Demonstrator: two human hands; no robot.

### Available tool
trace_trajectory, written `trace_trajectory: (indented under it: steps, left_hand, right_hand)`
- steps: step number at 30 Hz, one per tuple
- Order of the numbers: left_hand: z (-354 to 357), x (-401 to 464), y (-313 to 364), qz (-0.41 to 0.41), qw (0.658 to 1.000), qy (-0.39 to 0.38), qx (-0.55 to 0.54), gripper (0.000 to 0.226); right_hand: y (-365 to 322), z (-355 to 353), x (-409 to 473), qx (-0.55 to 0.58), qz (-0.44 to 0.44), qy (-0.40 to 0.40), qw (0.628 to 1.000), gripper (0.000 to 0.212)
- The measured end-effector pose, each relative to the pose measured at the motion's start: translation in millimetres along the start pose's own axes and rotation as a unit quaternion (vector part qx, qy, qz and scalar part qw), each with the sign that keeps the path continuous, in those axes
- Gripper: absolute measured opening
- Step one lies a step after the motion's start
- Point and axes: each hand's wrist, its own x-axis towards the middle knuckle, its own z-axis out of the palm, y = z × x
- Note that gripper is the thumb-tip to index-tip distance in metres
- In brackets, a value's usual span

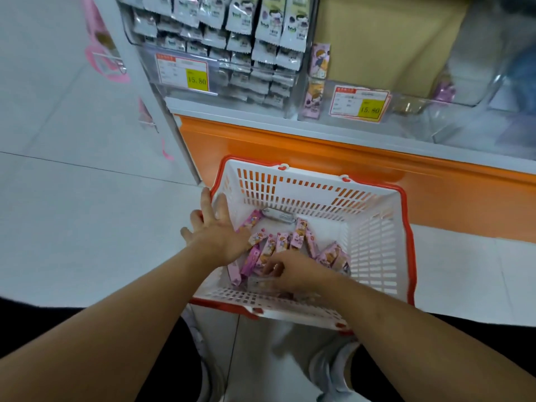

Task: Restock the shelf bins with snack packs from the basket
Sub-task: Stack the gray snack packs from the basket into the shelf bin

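2 hands in slatted plastic basket (374, 227): left hand (216, 230) spread flat, right hand (293, 271) pinching glossy pink packs (295, 237).

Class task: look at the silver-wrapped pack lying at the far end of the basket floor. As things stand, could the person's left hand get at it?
Probably yes. The left hand rests open on the basket rim at the left wall, and the silver-wrapped pack lies uncovered just beyond it; nothing stands between them.

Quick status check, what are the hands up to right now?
Left hand open on basket rim. Right hand down among pink snack packs, grip unclear. Nothing blocking.
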Motion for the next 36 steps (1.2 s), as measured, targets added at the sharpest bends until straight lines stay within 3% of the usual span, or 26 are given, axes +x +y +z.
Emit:
trace_trajectory:
  steps: [4, 9, 13, 16, 19, 21, 22, 24, 25, 28, 31, 36]
  left_hand:
    - [-32.6, -19.9, 14.1, 0.029, 0.998, 0.002, 0.052, 0.085]
    - [-112.8, -56.9, 44.7, 0.232, 0.965, -0.119, -0.03, 0.061]
    - [-151.8, -100.7, 49.6, 0.327, 0.941, -0.047, -0.076, 0.062]
    - [-156.9, -118.1, 45.4, 0.35, 0.924, 0.005, -0.151, 0.052]
    - [-160.0, -124.6, 47.2, 0.334, 0.896, -0.007, -0.292, 0.028]
    - [-165.0, -126.5, 48.6, 0.295, 0.881, -0.013, -0.37, 0.022]
    - [-167.2, -126.4, 48.1, 0.272, 0.874, -0.015, -0.402, 0.023]
    - [-170.1, -123.0, 45.6, 0.232, 0.857, -0.019, -0.461, 0.026]
    - [-171.3, -120.9, 44.2, 0.215, 0.845, -0.023, -0.489, 0.028]
    - [-175.8, -117.3, 44.7, 0.187, 0.822, -0.028, -0.537, 0.029]
    - [-178.6, -114.0, 47.2, 0.188, 0.813, -0.037, -0.549, 0.033]
    - [-180.9, -107.1, 45.5, 0.175, 0.801, -0.028, -0.571, 0.04]
  right_hand:
    - [-25.0, -56.3, -24.8, 0.039, 0.014, 0.045, 0.998, 0.011]
    - [-74.8, -138.2, -86.9, 0.098, -0.014, 0.108, 0.989, 0.019]
    - [-105.2, -179.2, -136.2, 0.181, -0.036, 0.132, 0.974, 0.036]
    - [-125.1, -184.6, -162.7, 0.249, -0.033, 0.136, 0.958, 0.039]
    - [-141.4, -184.4, -179.5, 0.326, -0.04, 0.135, 0.935, 0.06]
    - [-153.2, -189.7, -185.1, 0.383, -0.037, 0.179, 0.905, 0.054]
    - [-157.5, -192.1, -186.5, 0.373, -0.04, 0.232, 0.897, 0.042]
    - [-162.3, -193.0, -188.7, 0.251, -0.067, 0.356, 0.898, 0.016]
    - [-163.1, -191.1, -189.9, 0.18, -0.098, 0.396, 0.895, 0.015]
    - [-158.1, -179.7, -187.2, 0.014, -0.202, 0.378, 0.904, 0.052]
    - [-160.2, -171.8, -175.7, -0.065, -0.212, 0.332, 0.917, 0.082]
    - [-166.0, -172.1, -166.1, -0.038, -0.197, 0.364, 0.91, 0.083]
